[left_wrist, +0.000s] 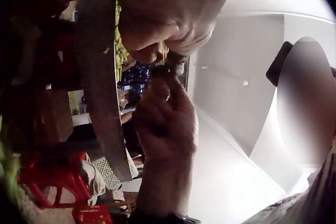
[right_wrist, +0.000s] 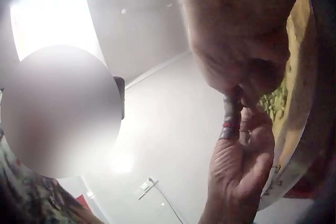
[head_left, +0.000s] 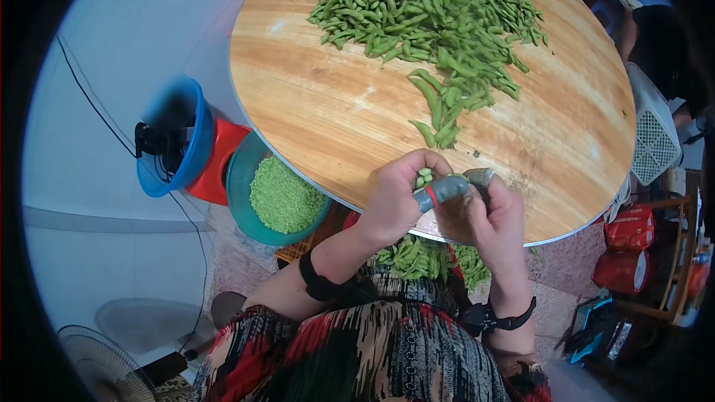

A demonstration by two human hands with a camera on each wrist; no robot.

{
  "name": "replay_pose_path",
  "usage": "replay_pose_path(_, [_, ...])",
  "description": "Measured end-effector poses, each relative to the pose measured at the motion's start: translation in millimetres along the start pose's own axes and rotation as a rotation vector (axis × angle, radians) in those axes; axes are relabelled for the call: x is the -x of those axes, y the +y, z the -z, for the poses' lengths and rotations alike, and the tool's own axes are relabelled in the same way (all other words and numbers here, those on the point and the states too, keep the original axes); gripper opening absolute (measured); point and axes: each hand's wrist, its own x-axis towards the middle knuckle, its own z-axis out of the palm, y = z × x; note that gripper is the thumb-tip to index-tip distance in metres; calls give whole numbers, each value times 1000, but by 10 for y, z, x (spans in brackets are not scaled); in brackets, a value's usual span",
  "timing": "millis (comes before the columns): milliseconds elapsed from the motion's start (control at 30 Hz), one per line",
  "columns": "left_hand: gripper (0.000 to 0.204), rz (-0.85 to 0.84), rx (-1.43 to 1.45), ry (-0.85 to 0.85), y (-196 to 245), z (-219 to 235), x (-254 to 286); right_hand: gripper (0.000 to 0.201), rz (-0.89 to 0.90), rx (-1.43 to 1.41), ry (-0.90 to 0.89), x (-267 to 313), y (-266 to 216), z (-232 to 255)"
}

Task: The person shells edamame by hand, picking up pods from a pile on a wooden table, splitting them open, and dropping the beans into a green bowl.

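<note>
Both hands meet over the near edge of the round table. My left hand (head_left: 395, 193) curls round several shelled green soybeans (head_left: 424, 178); its thumb wears a grey cover (head_left: 449, 189) with a red band. Facing it, my right hand (head_left: 500, 219) has a grey cover on a fingertip too. Between the fingertips of both hands a sliver of green soybean pod (head_left: 463, 176) shows, mostly hidden by them. In the right wrist view the left thumb's cover (right_wrist: 229, 113) touches the right fingers. A few whole pods (head_left: 439, 115) lie just beyond the hands.
A big heap of green pods (head_left: 417, 7) covers the far side of the wooden table (head_left: 313, 97). Left of it stand a green basin of shelled beans (head_left: 287, 197) and a blue basin (head_left: 195, 156). More pods (head_left: 413, 257) lie below the table edge. A fan (head_left: 100, 365) is at lower left.
</note>
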Motion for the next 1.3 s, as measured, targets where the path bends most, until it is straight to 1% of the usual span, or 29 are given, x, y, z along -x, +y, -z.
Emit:
replay_pose_path(67, [15,35,53,3,40,63,40,9,146,170,40,13,-44,-66])
replay_pose_path(100, [15,66,104,3,66,94,58,9,144,174,35,0,-38,-55])
replay_pose_path(133, [15,66,109,7,87,133,67,10,61,138,-74,-32,-25,-26])
replay_pose_path(167, [15,34,162,65,107,180,67,12,-22,102,-182,-72,-17,-18])
replay_pose_path(200, [16,4,213,125,115,231,68,12,-24,105,-188,-123,-7,-39])
replay_pose_path(267, [16,6,220,168,96,340,59,16,191,505,35,-261,9,-90])
replay_pose_path(300, [17,5,221,202,90,384,53,16,191,507,30,-332,-23,-145])
replay_pose_path(367, [18,5,221,218,91,426,51,21,221,768,116,-475,-101,-274])
replay_pose_path(400, [18,2,267,211,89,442,49,21,337,851,112,-553,-7,-327])
replay_pose_path(433, [18,-3,313,204,91,459,50,21,338,853,112,-552,42,-350])
replay_pose_path(500, [18,7,251,213,105,484,70,16,261,1059,-33,-582,39,-364])
replay_pose_path(533, [18,19,188,220,113,482,64,13,265,1021,-36,-527,6,-338])
replay_pose_path(567, [18,0,199,216,115,475,69,13,277,1037,-26,-467,-13,-295])
replay_pose_path(633, [20,54,109,179,115,461,93,12,320,1075,-54,-377,-34,-206])
replay_pose_path(700, [22,68,71,178,134,366,97,12,299,1062,-39,-319,-35,-132])
replay_pose_path(767, [21,79,-5,100,117,267,84,13,238,1039,122,-312,23,-68])
replay_pose_path(800, [19,127,-63,42,129,242,79,17,227,1025,130,-308,31,-36])
replay_pose_path(833, [19,120,-65,43,108,197,66,17,232,1025,134,-301,30,-32])
replay_pose_path(900, [17,129,47,13,51,96,22,19,171,1010,194,-280,30,-25])
replay_pose_path(933, [17,119,51,3,56,79,9,19,173,1010,195,-260,34,-18])
replay_pose_path(1000, [16,113,13,-3,144,41,1,21,100,248,141,-205,53,0])
replay_pose_path(1033, [14,113,-24,-9,171,15,22,21,93,245,136,-162,57,5])
replay_pose_path(1100, [13,94,-28,-28,148,-46,60,22,-116,-208,9,-92,48,20])
replay_pose_path(1133, [12,66,-33,-48,132,-65,82,22,-124,-212,5,-71,67,21])
replay_pose_path(1167, [12,76,-35,-45,110,-68,97,22,-83,-193,-31,-49,88,19])
replay_pose_path(1200, [12,23,-123,-104,83,-61,92,23,-40,-174,-66,-27,109,20])
replay_pose_path(1233, [12,-32,-210,-165,69,-53,75,23,-46,-179,-69,7,126,42])
replay_pose_path(1267, [14,37,-195,-245,72,-28,57,22,-134,-285,-72,68,156,86])
replay_pose_path(1300, [14,42,-197,-247,50,-36,43,21,-214,-387,-70,100,160,116])
